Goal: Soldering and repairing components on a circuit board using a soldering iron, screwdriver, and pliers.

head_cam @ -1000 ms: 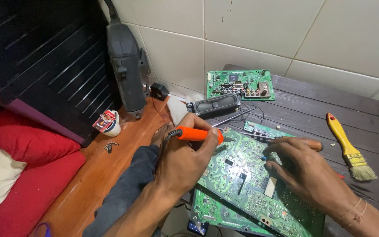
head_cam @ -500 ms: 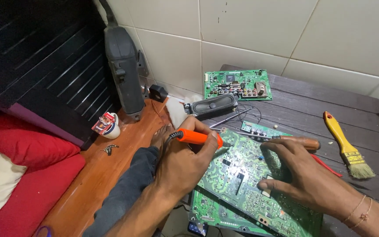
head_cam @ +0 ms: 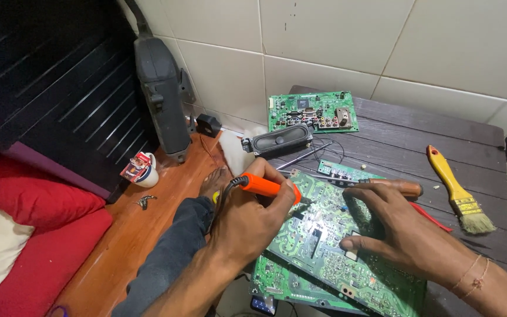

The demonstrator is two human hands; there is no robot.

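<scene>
Holding an orange-handled soldering iron, the left hand has its grip clamped around the handle, thumb along the top, with the tip aimed at the large green circuit board under both hands. A dark cord leaves the back end of the handle and drops toward the person's leg. The right hand lies spread on the same board, fingers apart and pressing flat on it, clamped on nothing. The board sits tilted at the near edge of the dark wooden surface, its solder side up, overhanging toward the person.

Just beyond the right hand's fingers lies a brown wooden tool handle, beside a small green board strip. A red-handled tool shows partly from under the right hand. Farther right on the surface lies a yellow-handled paintbrush, bristles toward the near side. At the back, against the tiled wall, a second green circuit board lies flat, with a long black speaker just in front of it.

To the left, a dark grey stand piece leans upright against the wall, next to a black slatted panel. A small white cup with a red packet rests on the wooden floor, near a red cushion. The person's bare foot rests beside the surface.
</scene>
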